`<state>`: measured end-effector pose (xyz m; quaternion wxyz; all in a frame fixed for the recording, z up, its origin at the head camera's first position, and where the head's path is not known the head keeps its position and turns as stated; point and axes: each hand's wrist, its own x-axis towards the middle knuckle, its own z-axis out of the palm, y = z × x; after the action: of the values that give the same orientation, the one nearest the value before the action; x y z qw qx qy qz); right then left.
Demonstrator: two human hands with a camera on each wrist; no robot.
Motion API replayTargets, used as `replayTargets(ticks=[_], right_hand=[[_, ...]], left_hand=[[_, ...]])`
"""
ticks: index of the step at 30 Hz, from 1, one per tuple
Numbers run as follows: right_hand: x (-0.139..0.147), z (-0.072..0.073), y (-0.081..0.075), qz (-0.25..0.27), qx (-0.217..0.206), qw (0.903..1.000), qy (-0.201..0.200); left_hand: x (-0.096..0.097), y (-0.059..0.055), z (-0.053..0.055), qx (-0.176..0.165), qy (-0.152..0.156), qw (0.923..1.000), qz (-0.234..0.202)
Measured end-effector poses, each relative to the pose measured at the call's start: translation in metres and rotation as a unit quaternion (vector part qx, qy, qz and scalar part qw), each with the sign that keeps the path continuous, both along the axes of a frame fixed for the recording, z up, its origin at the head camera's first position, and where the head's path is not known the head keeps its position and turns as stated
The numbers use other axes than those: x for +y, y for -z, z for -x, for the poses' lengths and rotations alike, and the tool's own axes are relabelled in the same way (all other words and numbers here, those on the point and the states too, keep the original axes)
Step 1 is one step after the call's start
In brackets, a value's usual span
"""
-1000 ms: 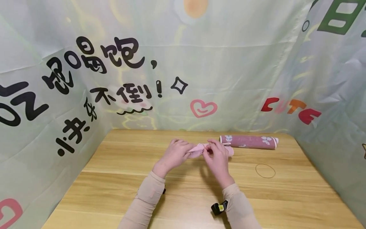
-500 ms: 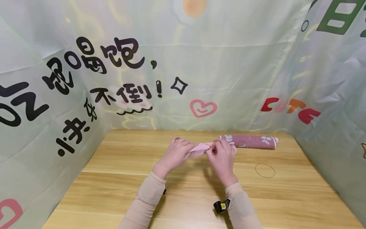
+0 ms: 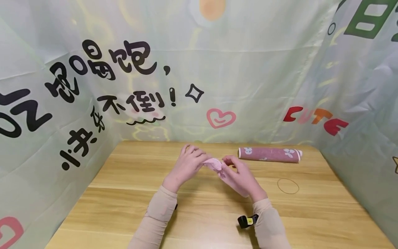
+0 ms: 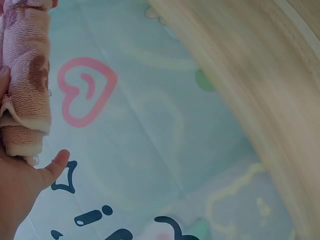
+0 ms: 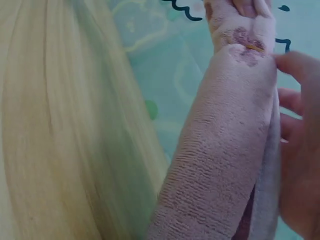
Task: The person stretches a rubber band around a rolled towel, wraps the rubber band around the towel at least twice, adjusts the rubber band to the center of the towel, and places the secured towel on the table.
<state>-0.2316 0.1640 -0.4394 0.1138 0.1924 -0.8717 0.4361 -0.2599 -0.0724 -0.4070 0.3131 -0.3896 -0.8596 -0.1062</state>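
A rolled pink towel (image 3: pixel 231 181) is held above the table, tilted with its far end slanting down toward the person. My left hand (image 3: pixel 186 166) grips its left end; in the left wrist view one finger of that hand (image 4: pixel 20 192) sticks out away from the roll. A thin yellowish rubber band (image 5: pixel 255 48) crosses the towel (image 5: pixel 215 145) where it narrows. Beside this spot is my right hand (image 3: pixel 240 174), its fingertips right at the towel's edge in the right wrist view. Whether they pinch it I cannot tell.
A darker rolled towel with pale flowers (image 3: pixel 270 154) lies at the back right of the wooden table (image 3: pixel 124 207). In front of it lies a second, loose rubber band (image 3: pixel 288 186). Printed cloth (image 3: pixel 255 76) hangs round the back and sides.
The pink towel has turned from roughly level to slanting down toward the person. My right hand first slid right along it, then moved lower with its fingers spread wider.
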Motion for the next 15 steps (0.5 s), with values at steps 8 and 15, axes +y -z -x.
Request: replayTargets(ticks=[8, 15], right_hand=[[-0.0012, 0.0004, -0.0005, -0.012, -0.108, 0.9935, -0.032], [-0.0015, 0.0063, 0.0071, -0.068, -0.054, 0.996, 0.021]], left_hand=[[-0.0027, -0.0003, 0.0019, 0.022, 0.01, 0.9997, -0.005], [0.001, -0.0002, -0.0009, -0.037, 0.001, 0.9992, 0.013]])
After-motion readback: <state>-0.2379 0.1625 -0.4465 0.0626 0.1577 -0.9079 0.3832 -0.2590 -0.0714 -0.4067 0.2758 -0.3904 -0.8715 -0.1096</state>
